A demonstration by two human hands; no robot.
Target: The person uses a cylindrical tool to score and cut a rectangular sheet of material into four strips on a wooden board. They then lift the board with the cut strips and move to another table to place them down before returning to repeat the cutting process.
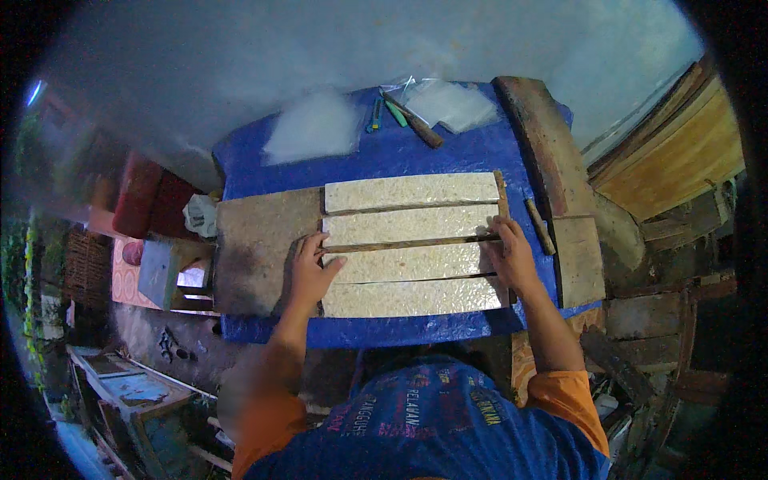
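Note:
Several long, pale, speckled slabs with a shiny, plastic-like surface lie side by side on a brown board (pixel 264 248). My left hand (pixel 314 270) is at the left end of the third slab from the back (pixel 408 261), its thumb on top and fingers curled at the edge. At the right end, my right hand (pixel 510 254) grips the same slab with bent fingers. A narrow brown strip (pixel 412 244) shows between this slab and the second slab (pixel 408 226); whether it is a stick or bare board I cannot tell. The rearmost slab (pixel 412 190) and nearest slab (pixel 412 298) lie untouched.
Blue sheeting (pixel 384 164) covers the table. Clear plastic sheets (pixel 314 128), a cutter knife (pixel 375 116), a green-handled tool (pixel 395 113) and a brown-handled tool (pixel 424 132) lie at the back. A thick plank (pixel 544 136) and a wooden-handled tool (pixel 539 226) lie right.

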